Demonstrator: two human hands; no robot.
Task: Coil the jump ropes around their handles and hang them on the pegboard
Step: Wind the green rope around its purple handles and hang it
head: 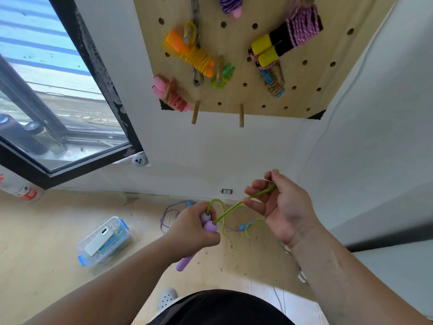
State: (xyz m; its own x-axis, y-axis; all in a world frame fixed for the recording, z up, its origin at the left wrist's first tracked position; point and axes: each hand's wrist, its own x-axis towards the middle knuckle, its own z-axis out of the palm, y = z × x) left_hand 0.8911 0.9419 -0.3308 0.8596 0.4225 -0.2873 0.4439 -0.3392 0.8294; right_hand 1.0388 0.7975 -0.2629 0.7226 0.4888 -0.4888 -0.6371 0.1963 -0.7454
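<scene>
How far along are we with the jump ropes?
Done: several coiled ropes hang on the pegboard. In hand: left hand grips the lilac handles, right hand pinches the green cord, unwrapped. Left: coil and hang it, then the blue-handled rope on the floor; two pegs are bare.

Single view, head-worn, wide-angle. Lens faces forward and down, over the person's own forearms. Left hand (196,227) and right hand (278,207) sit nearest the lens, around mid-frame. The floor (46,231) lies well below them. The wall (210,148) stands straight ahead, and the pegboard (281,97) is cropped by the top edge. The window (58,102) is cut by the left edge. Straight lines lean and bow toward the frame borders.
</scene>
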